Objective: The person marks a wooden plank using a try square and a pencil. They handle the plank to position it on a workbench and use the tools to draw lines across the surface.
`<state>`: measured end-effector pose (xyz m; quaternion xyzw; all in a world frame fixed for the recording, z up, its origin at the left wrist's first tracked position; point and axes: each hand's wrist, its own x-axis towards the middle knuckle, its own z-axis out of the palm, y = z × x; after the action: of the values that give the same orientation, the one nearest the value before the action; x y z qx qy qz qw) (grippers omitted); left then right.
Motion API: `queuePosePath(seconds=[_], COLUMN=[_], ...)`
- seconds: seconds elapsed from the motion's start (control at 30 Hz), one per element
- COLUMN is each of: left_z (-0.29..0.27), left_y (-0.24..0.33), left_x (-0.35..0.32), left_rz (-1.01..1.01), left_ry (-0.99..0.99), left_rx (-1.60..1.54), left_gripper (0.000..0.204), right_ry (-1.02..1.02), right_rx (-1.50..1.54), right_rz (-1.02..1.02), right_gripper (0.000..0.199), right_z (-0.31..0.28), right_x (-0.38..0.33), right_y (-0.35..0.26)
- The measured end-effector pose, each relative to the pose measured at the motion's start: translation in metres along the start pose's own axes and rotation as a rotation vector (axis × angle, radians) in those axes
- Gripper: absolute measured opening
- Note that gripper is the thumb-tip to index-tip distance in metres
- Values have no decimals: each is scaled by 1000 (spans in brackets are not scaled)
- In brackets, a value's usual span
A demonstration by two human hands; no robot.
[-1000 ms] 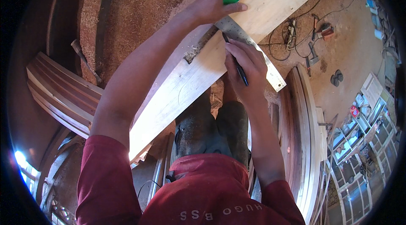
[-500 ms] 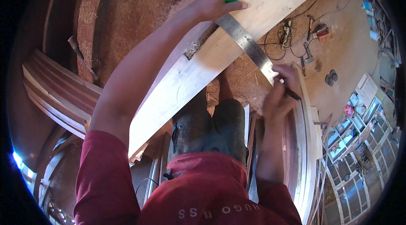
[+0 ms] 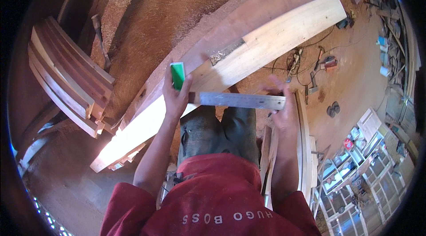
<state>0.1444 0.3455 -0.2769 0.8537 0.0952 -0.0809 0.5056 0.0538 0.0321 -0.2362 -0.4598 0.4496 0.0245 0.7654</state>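
The step in hand looks like handling the square [image 3: 239, 100] away from its seat on the board [image 3: 275, 43]; its blade lies nearly level across the centre of the frame, above the legs. The board — pale and curved — slants from the lower left to the upper right, with a rough dark patch [image 3: 228, 53] on its upper edge. Any further use along that edge would call for turning the square and seating its green handle [image 3: 178, 75] flush against the wood. The left hand [image 3: 177, 98] is closed round that handle, thumb on its right side. The right hand [image 3: 285, 112] is at the blade's far end, its fingers partly spread and blurred — whether it grips the blade or only touches it cannot be told. A small dark tip shows below the blade there, perhaps a pen. A hammer [image 3: 319, 57] lies on the floor at right.
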Motion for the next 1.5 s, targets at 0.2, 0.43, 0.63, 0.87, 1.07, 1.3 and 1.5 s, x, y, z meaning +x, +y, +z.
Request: queuePosePath(seconds=[0.2,0.43,0.63,0.87,1.07,1.3,1.5], left_z=[-52,-33,17,27,27,33,34], left_y=[-25,12,-20,-14,-20,-19,-22], left_x=[12,78,36,13,10,12,13], left_rz=[-29,12,44,287,360,390,390], left_ry=[-24,-248,-7,-33,-70,-60,-39], left_rx=[127,90,-29,409,514,564,577], left_gripper=[58,56,52,67,75,69,64], right_ry=[-602,-648,-672,-673,-780,-328,-253], right_rx=[-271,-683,-658,-724,-963,-809,-482], right_rz=[456,280,175,226,145,-149,-517], right_gripper=[63,38,32,31,30,26,53], right_z=[-25,-14,-39,-39,-45,-38,7], right_x=[-5,-4,7,-8,-1,22,48], right_y=[37,44,81,82,72,25,15])
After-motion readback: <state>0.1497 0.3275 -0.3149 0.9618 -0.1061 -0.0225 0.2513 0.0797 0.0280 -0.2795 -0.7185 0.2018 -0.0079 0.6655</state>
